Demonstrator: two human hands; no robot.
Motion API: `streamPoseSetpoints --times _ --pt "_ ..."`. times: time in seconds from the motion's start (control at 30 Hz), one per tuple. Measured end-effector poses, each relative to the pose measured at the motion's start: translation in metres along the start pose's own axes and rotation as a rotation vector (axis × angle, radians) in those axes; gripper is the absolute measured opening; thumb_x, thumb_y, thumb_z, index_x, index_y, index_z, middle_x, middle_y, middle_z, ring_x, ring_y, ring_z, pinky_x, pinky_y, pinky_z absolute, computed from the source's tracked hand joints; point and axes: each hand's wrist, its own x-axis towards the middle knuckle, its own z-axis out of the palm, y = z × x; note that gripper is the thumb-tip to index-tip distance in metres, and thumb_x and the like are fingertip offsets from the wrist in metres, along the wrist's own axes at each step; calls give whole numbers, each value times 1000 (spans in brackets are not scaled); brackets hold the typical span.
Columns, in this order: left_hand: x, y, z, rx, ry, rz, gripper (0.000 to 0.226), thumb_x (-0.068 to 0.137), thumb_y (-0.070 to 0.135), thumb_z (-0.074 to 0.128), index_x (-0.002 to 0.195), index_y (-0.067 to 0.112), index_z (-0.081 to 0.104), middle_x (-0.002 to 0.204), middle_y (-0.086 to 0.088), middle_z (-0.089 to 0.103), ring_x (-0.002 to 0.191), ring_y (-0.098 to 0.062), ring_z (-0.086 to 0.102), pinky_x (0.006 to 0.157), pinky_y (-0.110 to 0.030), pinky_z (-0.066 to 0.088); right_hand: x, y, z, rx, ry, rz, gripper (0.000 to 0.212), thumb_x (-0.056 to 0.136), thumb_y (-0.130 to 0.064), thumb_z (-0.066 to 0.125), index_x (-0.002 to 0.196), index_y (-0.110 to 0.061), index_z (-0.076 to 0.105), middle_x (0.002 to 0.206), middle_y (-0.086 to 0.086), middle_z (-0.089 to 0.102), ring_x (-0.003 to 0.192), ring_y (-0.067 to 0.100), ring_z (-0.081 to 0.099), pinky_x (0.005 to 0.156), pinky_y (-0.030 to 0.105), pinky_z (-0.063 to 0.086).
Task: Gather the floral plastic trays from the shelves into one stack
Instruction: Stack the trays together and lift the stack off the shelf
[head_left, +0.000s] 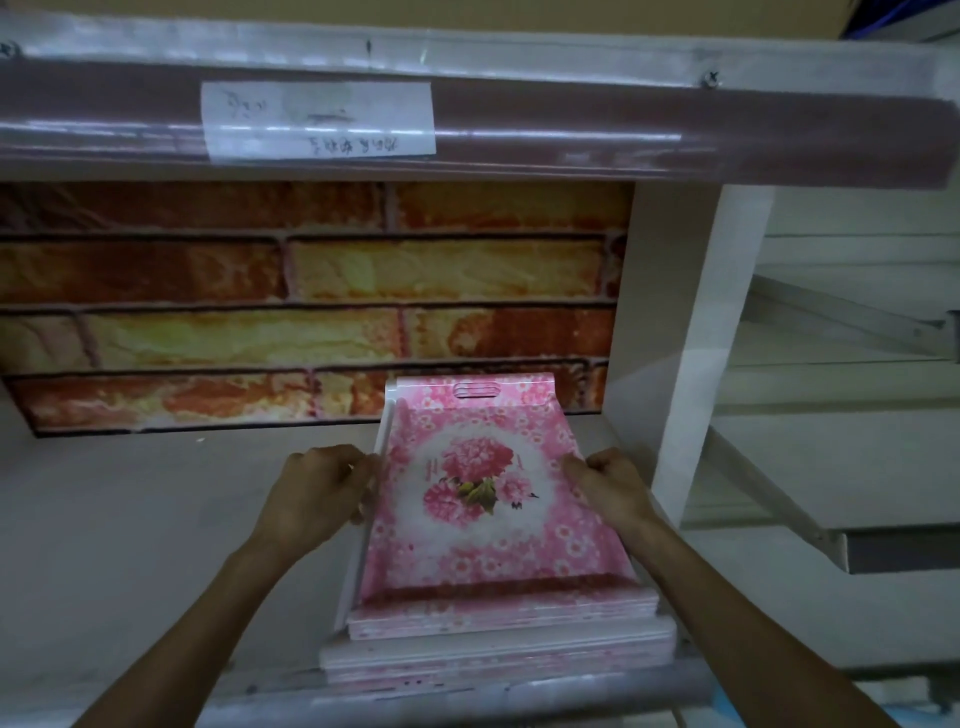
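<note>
pink floral trays (467, 499) stacked on the shelf (130, 519), toward its right end, close against the white upright post (691, 332). top tray face up, with a big bunch of pink flowers printed in a pale oval at its middle and small blossoms all around. handle slot (474, 389) cut into the far rim of that tray. several more trays underneath, edges showing in layers at the near end; lower ones sticking out a little nearer and wider than the upper ones, so the pile not squared up. a white tray edge showing along the left side of the pile.

left hand (317, 493) curled against the left edge of the pile, fingers wrapped onto the rim of the upper trays, gripping there. right hand (613, 483) on the right edge, roughly opposite, fingers folded over the rim of the top tray, gripping it too. both forearms reaching in from the near edge, one on either side of the pile.

brick-pattern backing (311, 306) across the far side of the shelf bay, in orange, red and yellow. shelf surface to the left of the pile plain and grey. above, the front lip of the upper shelf (571, 130) under clear film, with a white paper label (318, 120) bearing handwriting, too blurred to read. to the right of the post, pale shelving (841, 322) with a slanted metal bracket.
</note>
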Motion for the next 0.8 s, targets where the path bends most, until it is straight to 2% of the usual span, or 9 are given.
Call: streamPoseSetpoints --times 0.07,0.17,0.27,0.37,0.43,0.53,0.67,0.73,0.8 --pt "-7 -10 6 -84 44 27 23 96 25 55 78 34 67 67 16 73 56 -4 69 43 -17 51 -4 -1 -3 82 -53 15 46 82 -46 71 87 0 66 76 7 71 72 23 71 64 28 54" --pt "-14 -27 23 -319 62 -64 6 92 34 63 89 35 68 93 17 72 81 -12 71 74 -33 59 -15 -3 -9 188 -110 35 45 84 -48 68 99 -6 63 93 8 73 82 24 72 69 30 56" --pt "-20 -36 40 -571 33 -165 26 88 47 63 110 33 67 109 12 70 98 -10 67 80 -28 53 -26 1 -12 228 -104 -42 30 90 -47 61 104 -21 64 101 -3 70 84 10 69 62 21 47" --pt "-22 -35 52 -806 1 -248 32 87 50 62 116 37 66 116 6 71 102 -10 69 83 -28 52 -31 6 -12 271 -121 -94 23 93 -48 55 105 -32 65 104 -11 68 83 2 68 65 19 44" --pt "-18 -32 57 -861 -7 -264 37 91 51 57 124 37 62 123 8 68 110 -13 66 92 -34 51 -29 9 -10 331 -150 -98 29 94 -48 52 112 -29 66 107 -8 70 86 3 70 69 22 49" --pt "-13 -26 63 -882 13 -349 51 94 51 51 140 29 50 142 4 54 128 -19 52 111 -42 38 -26 14 -6 452 -198 -100 36 91 -53 52 113 -30 69 113 -1 72 99 14 71 82 35 52" --pt "-11 -23 72 -1345 -222 -534 60 84 61 59 127 19 65 129 -19 63 123 -39 56 107 -57 41 -23 16 -5 524 -217 -53 33 95 -46 50 107 -25 73 110 6 73 98 20 72 76 31 55" --pt "-9 -24 74 -1388 -213 -540 59 82 61 60 121 18 69 124 -19 65 118 -39 60 102 -56 46 -21 18 -6 553 -229 11 36 99 -41 45 99 -20 75 103 8 75 88 17 74 65 24 56" --pt "-8 -26 73 -1392 -171 -533 54 79 63 62 108 19 76 110 -16 73 101 -35 70 84 -48 57 -20 19 -8 627 -289 92 46 101 -42 41 86 -21 79 87 3 77 74 12 74 55 21 57"
